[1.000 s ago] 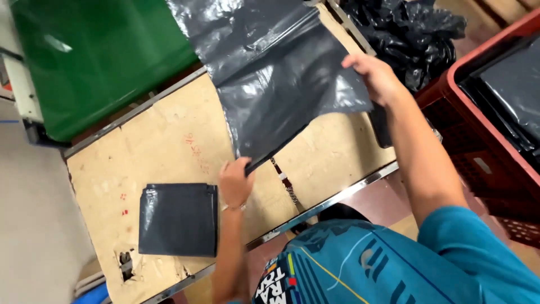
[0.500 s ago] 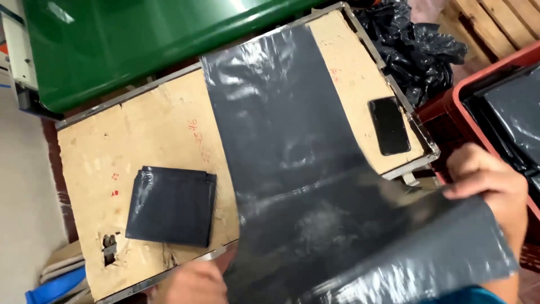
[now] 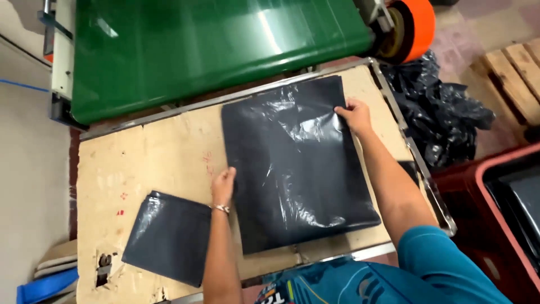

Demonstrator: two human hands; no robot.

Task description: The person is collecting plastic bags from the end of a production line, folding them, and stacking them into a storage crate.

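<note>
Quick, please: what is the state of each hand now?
Left hand: open, flat on the black bag.
Right hand: open, fingers pressing the bag's far edge.

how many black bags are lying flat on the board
2: a large bag spread mid-board under both hands, and a folded bag near the front left corner. Others may sit stacked beneath.
</note>
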